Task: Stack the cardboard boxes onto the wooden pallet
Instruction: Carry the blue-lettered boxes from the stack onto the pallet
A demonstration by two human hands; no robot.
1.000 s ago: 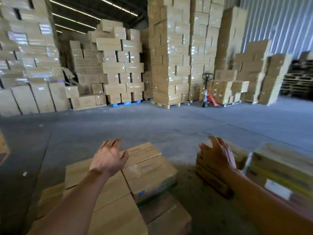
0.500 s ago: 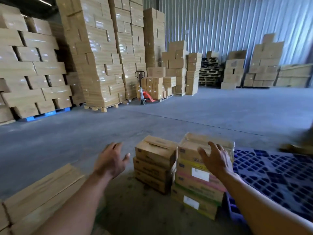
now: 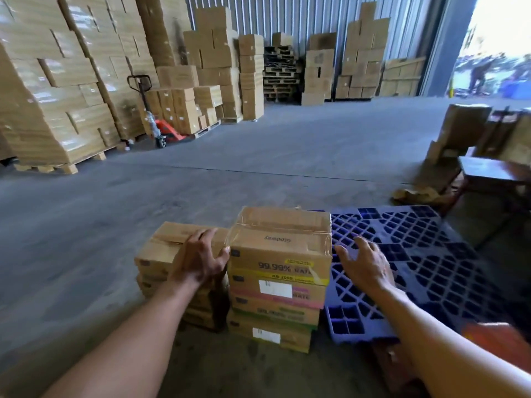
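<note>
Two short stacks of cardboard boxes stand on the concrete floor just in front of me. The taller stack's top box (image 3: 280, 239) is taped and printed "99.99%". A lower plain stack (image 3: 161, 248) stands to its left. My left hand (image 3: 201, 259) is spread against the top box's left side, thumb touching its corner, over the lower stack. My right hand (image 3: 365, 265) hovers open just right of that box, a small gap from it, above a blue plastic pallet (image 3: 431, 259). No wooden pallet near my hands.
Tall wrapped box stacks on wooden pallets (image 3: 57, 90) fill the left. An orange pallet jack (image 3: 161, 122) stands beside them. Stacked empty pallets (image 3: 280, 73) and more boxes line the back wall. Loose cartons and a dark table (image 3: 494, 170) sit right. An orange object (image 3: 500, 343) lies bottom right.
My view has swung right, away from the low box layer on the left. Both hands have closed in on the taller stack's top box, one on each side.
</note>
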